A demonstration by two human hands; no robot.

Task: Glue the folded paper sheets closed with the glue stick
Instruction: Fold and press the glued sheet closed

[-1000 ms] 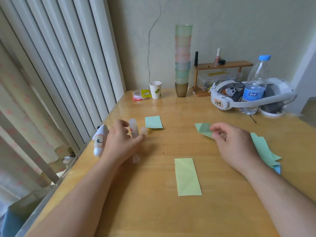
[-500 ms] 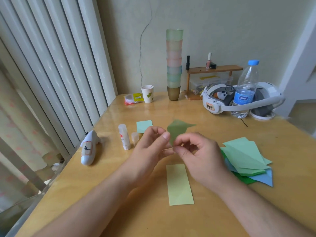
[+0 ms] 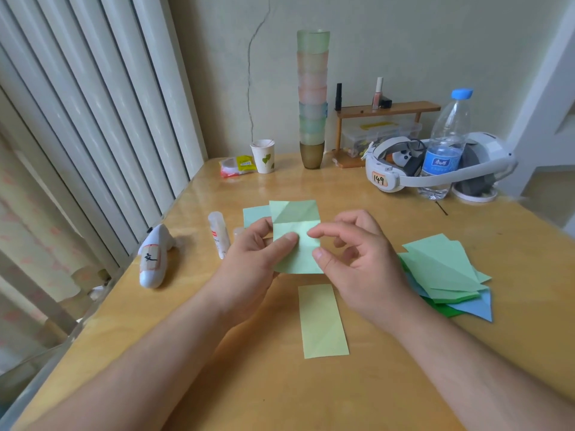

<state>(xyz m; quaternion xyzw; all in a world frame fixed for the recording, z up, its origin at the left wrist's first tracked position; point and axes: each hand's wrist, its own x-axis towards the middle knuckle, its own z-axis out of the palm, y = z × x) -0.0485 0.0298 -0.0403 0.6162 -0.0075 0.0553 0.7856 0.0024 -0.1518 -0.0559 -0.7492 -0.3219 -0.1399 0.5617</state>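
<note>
Left hand (image 3: 255,259) pinches creased pale green paper sheet (image 3: 295,236) mid-table; right hand (image 3: 357,259) pinches its right edge.

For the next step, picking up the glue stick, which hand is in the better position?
Probably the left hand. The glue stick stands just beside it, on its outer side. The right hand is on the far side of the green sheet and would have to cross over it.
</note>
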